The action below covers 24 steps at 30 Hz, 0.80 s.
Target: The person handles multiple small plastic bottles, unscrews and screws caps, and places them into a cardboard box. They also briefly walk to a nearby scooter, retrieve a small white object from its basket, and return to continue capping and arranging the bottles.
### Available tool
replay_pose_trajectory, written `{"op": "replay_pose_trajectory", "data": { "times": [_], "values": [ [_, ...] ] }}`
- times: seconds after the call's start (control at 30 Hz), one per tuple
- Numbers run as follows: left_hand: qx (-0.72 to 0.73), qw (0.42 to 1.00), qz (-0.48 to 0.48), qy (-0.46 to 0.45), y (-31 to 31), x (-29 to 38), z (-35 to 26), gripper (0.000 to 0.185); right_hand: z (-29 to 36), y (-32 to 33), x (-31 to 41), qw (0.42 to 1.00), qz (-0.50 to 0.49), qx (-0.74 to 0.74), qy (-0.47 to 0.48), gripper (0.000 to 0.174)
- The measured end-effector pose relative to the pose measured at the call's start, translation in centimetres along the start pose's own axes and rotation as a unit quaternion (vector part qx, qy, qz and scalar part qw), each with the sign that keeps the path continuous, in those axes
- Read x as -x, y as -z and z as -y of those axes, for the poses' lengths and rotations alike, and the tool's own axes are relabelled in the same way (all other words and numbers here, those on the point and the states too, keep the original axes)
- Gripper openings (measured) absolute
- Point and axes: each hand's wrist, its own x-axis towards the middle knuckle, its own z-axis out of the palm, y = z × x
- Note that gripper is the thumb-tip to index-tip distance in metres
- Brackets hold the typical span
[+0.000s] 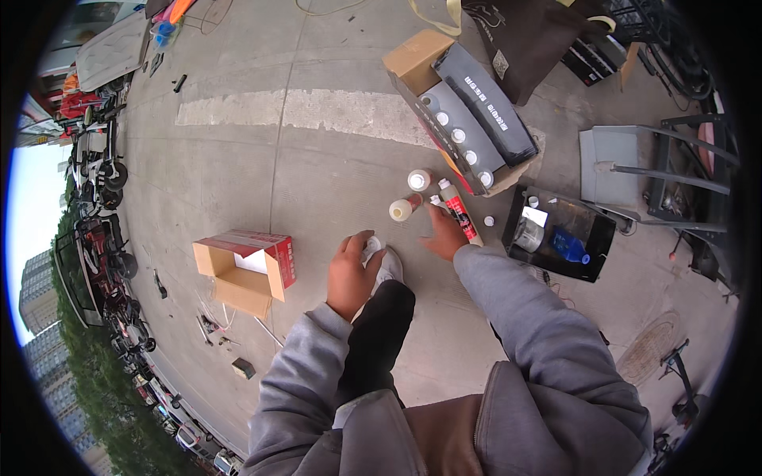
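Observation:
My left hand curls its fingers and thumb around a small round whitish piece, which looks like a cap, just above my light-coloured shoe. My right hand reaches in beside a bottle with a red label, which has a white cap. Blur between its fingers and thumb hides whether it grips anything. A white cap shows at its fingertips. Left of it, a pale bottle with an uncapped mouth leans towards me. Behind stands another white-capped bottle. A loose white cap lies on the concrete.
An open carton of white-capped bottles stands ahead right. A black tray holds a blue bottle and a clear container. To the left sits an open red-and-white carton. Scattered tools lie near it; parked scooters line the far left.

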Motion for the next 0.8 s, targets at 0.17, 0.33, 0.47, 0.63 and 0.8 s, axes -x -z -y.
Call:
{"op": "replay_pose_trajectory", "data": {
  "times": [0.17, 0.33, 0.47, 0.63, 0.8],
  "values": [
    [-0.066, 0.992, 0.064, -0.090, -5.9, -6.2, 7.1, 0.039, -4.1, -6.6, -5.8, 0.993, -0.072, -0.071, 0.057, 0.085],
    [-0.104, 0.983, 0.116, -0.099, -7.1, -7.7, 8.4, 0.037, -4.8, -8.0, -8.2, 0.984, -0.108, -0.038, 0.140, 0.062],
    [-0.142, 0.978, 0.145, -0.053, -3.5, -7.3, 6.2, 0.035, -2.3, -5.9, -7.6, 0.984, -0.019, -0.013, 0.177, 0.052],
    [-0.032, 0.989, 0.146, 0.021, 1.4, -5.5, 3.9, 0.025, 2.4, -2.6, -3.7, 0.964, -0.016, 0.001, 0.265, 0.052],
    [0.054, 0.985, 0.163, 0.033, 2.9, -4.5, 3.0, 0.028, 5.7, 1.9, -0.5, 0.970, 0.029, 0.064, 0.232, 0.057]
  ]
}}
